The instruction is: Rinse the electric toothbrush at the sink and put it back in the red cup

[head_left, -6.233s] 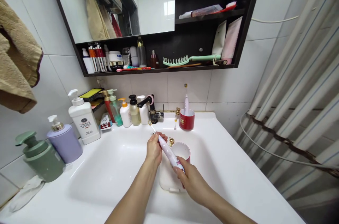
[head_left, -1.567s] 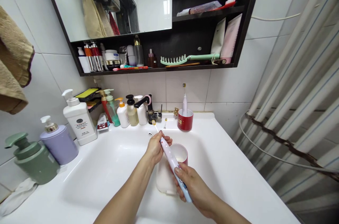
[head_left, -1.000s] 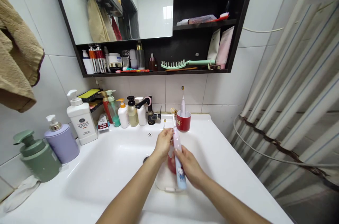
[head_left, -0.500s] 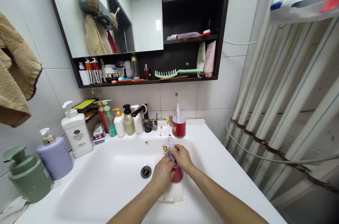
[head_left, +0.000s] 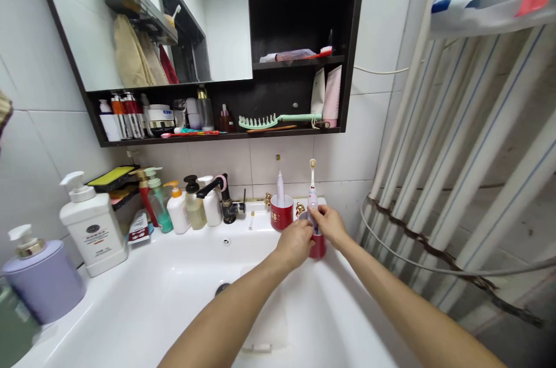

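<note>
White counter (head_left: 260, 228), basin (head_left: 165, 292) in front of the faucet (head_left: 223, 201). All the action is at the back ledge, right of the faucet.

Red cup (head_left: 320, 246): glossy red, short, mostly hidden by fingers. It sits right of the faucet, just beside a second red cup (head_left: 281, 218), which is nearer the faucet and carries its own brush.

Toothbrush (head_left: 311, 193): electric, pale pink-white body with a printed pattern and a small round head on top. It stands upright, lower end inside the red cup, head well above the faucet spout.

Left hand (head_left: 295, 243): curled round the faucet side of the red cup, fingers closed on its wall.
Right hand (head_left: 330, 226): thumb and fingertips pinched on the toothbrush handle just above the cup rim, other fingers loosely curled.

Delta vs earlier frames:
- 1.6 s ago the toothbrush was tilted and held in both hands above the cup, out over the basin in front of the faucet.
- 0.5 s ago brush and cup were still over the basin, above a white tray (head_left: 269, 321).
- Now both are back on the ledge right of the faucet. The tray stays in the basin, partly under the left arm.
</note>
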Demonstrator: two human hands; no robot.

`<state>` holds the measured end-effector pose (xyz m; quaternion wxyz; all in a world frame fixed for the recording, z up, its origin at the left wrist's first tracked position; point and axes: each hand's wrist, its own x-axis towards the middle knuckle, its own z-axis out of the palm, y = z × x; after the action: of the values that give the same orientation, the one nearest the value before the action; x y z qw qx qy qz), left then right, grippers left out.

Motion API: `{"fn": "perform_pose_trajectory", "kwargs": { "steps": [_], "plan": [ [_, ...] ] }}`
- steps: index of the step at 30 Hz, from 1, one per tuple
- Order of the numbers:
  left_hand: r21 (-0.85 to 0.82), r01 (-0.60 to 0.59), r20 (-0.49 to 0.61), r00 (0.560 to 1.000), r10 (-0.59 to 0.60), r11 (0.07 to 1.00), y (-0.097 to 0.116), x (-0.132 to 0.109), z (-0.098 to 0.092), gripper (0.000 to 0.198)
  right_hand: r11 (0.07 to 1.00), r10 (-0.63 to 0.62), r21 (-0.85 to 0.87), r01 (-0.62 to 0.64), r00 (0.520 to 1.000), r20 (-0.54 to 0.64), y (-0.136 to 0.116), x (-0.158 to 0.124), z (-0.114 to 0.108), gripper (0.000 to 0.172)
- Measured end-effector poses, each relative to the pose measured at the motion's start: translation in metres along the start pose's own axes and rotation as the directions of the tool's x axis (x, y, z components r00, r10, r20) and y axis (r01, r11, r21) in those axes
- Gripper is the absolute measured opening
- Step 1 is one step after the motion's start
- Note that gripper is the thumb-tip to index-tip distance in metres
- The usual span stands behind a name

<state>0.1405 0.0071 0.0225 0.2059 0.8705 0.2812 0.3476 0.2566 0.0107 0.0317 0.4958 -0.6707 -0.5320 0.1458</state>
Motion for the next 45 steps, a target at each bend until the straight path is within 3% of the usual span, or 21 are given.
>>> {"fn": "perform_pose_trajectory", "kwargs": {
  "steps": [6, 10, 13, 16, 18, 21, 26, 30, 33, 37, 40, 45],
  "plan": [
    [-0.288, 0.13, -0.072, 0.985, -0.157, 0.949, -0.023, 0.047, 0.02, 0.02, 0.995, 0.039, -0.096, -0.038, 0.999, 0.007, 0.014, 0.047, 0.003, 0.025],
    [-0.199, 0.061, -0.097, 0.992, -0.081, 0.978, -0.032, 0.056, 0.021, 0.02, 0.993, 0.057, -0.109, -0.051, 0.997, 0.049, 0.02, 0.067, 0.011, 0.025],
    [-0.08, 0.014, -0.209, 0.977, -0.03, 0.997, -0.04, 0.054, 0.01, 0.022, 0.995, 0.055, -0.089, -0.049, 0.997, 0.061, 0.022, 0.073, 0.013, 0.025],
    [0.002, 0.151, -0.328, 0.934, -0.142, 0.989, -0.052, 0.048, -0.006, 0.022, 0.998, 0.023, -0.061, -0.024, 1.0, -0.02, 0.014, 0.068, 0.009, 0.027],
    [0.003, 0.253, -0.318, 0.918, -0.239, 0.967, -0.06, 0.042, -0.015, 0.016, 0.999, -0.021, -0.043, 0.016, 0.993, -0.114, 0.004, 0.057, 0.008, 0.03],
    [-0.013, 0.27, -0.273, 0.925, -0.263, 0.963, -0.063, 0.024, -0.022, 0.014, 0.994, -0.111, -0.009, 0.111, 0.981, -0.162, -0.012, 0.027, 0.013, 0.032],
    [-0.001, 0.236, -0.289, 0.93, -0.226, 0.972, -0.049, -0.037, -0.02, 0.012, 0.989, -0.134, 0.064, 0.133, 0.991, 0.005, -0.012, -0.037, 0.046, 0.037],
    [0.114, 0.352, -0.216, 0.921, -0.323, 0.929, -0.037, -0.087, -0.014, 0.01, 0.997, -0.061, 0.053, 0.054, 0.989, 0.138, 0.001, -0.078, 0.074, 0.038],
    [0.197, 0.412, -0.165, 0.909, -0.384, 0.89, -0.033, -0.109, -0.011, 0.011, 0.999, -0.041, 0.019, 0.037, 0.979, 0.201, 0.005, -0.095, 0.083, 0.033],
    [0.186, 0.438, -0.177, 0.896, -0.408, 0.88, -0.032, -0.118, -0.009, 0.011, 0.998, -0.044, -0.028, 0.052, 0.971, 0.236, 0.003, -0.105, 0.085, 0.033],
    [0.095, 0.42, -0.25, 0.888, -0.387, 0.902, -0.033, -0.116, -0.011, 0.015, 0.995, -0.056, -0.068, 0.074, 0.968, 0.243, -0.001, -0.104, 0.084, 0.037],
    [-0.176, 0.424, -0.426, 0.781, -0.457, 0.888, -0.037, -0.11, -0.018, 0.023, 0.979, -0.103, -0.148, 0.141, 0.965, 0.24, -0.015, -0.089, 0.088, 0.041]
  ]
}}
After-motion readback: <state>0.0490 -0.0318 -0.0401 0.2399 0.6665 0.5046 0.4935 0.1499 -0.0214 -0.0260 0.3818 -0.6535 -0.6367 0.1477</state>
